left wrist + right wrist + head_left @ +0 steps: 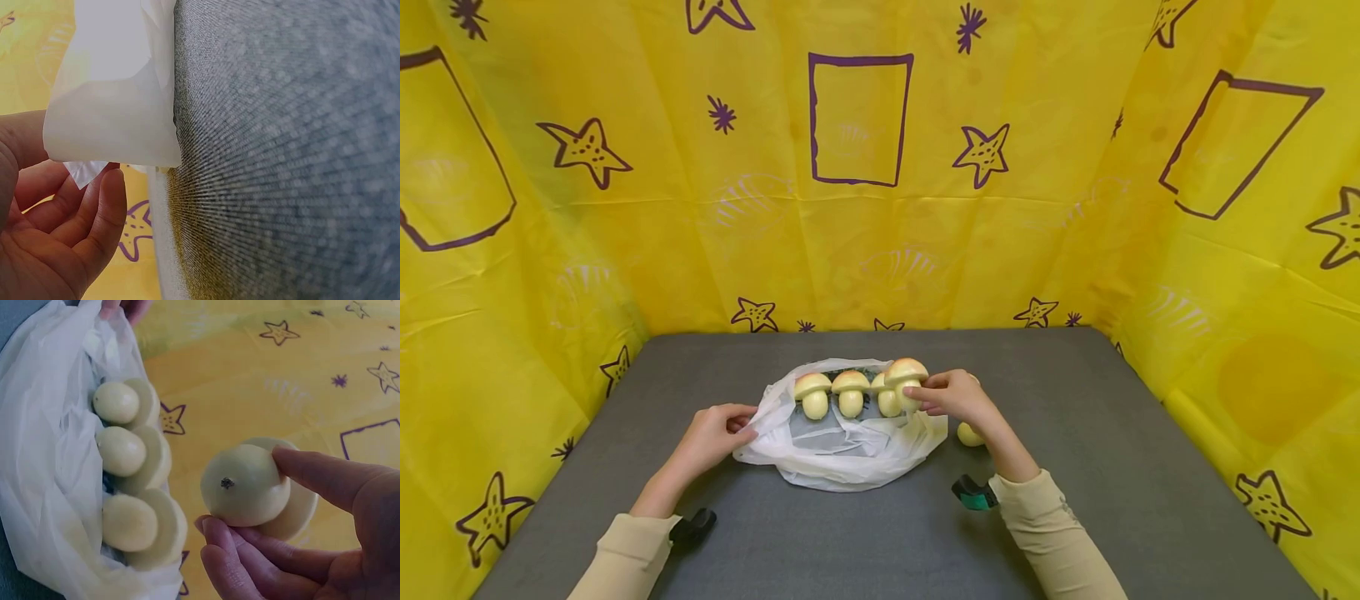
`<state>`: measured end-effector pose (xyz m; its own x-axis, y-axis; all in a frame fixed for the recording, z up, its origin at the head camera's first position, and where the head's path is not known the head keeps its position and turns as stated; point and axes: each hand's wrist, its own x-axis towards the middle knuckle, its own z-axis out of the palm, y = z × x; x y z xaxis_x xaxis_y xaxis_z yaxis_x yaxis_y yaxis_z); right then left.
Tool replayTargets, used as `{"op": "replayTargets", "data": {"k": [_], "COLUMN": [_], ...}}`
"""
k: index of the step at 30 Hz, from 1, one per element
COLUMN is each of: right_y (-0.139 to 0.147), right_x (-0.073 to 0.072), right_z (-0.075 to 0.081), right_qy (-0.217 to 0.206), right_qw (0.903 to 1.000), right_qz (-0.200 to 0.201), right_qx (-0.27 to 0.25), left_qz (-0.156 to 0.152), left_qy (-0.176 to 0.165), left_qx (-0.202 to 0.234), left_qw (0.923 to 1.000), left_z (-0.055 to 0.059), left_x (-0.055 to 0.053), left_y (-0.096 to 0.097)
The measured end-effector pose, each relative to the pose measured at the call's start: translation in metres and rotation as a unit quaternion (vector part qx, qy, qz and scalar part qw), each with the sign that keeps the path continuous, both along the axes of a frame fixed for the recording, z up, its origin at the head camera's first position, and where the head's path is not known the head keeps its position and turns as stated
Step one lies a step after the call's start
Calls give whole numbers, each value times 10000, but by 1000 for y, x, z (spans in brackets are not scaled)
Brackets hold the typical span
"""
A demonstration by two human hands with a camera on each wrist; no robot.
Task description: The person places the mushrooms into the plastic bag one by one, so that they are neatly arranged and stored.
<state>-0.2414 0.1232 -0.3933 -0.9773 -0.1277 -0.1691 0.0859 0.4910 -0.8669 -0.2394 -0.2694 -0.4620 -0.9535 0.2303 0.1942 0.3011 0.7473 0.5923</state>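
Observation:
A white plastic bag point(842, 471) lies on the grey table with its mouth spread open. Three toy mushrooms sit in a row in it, among them a left one point(815, 404) and a middle one point(851, 402); the third point(887, 402) is partly covered. My left hand point(715, 429) pinches the bag's left edge, which hides part of the thumb in the left wrist view. Between thumb and fingers my right hand point(955, 396) holds another toy mushroom point(244, 487) by its pale stem, above the bag's right side. A further mushroom point(970, 435) lies right of the bag, mostly hidden behind the right hand.
A dark patterned patch point(857, 372) shows behind the mushrooms at the bag's far side. The grey table point(835, 546) is enclosed at the back and sides by a yellow printed cloth point(865, 250). Dark devices point(976, 493) are worn at both wrists.

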Motion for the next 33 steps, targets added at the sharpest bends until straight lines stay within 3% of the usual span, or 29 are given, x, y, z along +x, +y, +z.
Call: {"op": "replayTargets", "data": {"k": [16, 25, 33], "right_y": [-30, -48, -65], "right_x": [-2, -3, -5], "right_z": [-4, -11, -15], "right_qy": [13, 21, -67], "right_qw": [9996, 9991, 9978], "right_qz": [166, 417, 599], "right_qx": [-218, -75, -281], "left_qz": [-49, -23, 17], "left_qy": [-36, -71, -152], "left_qx": [24, -10, -10], "left_qw": [10000, 10000, 9999], "left_z": [0, -1, 0], "left_x": [-1, -1, -1], "left_y": [-1, -1, 0]}}
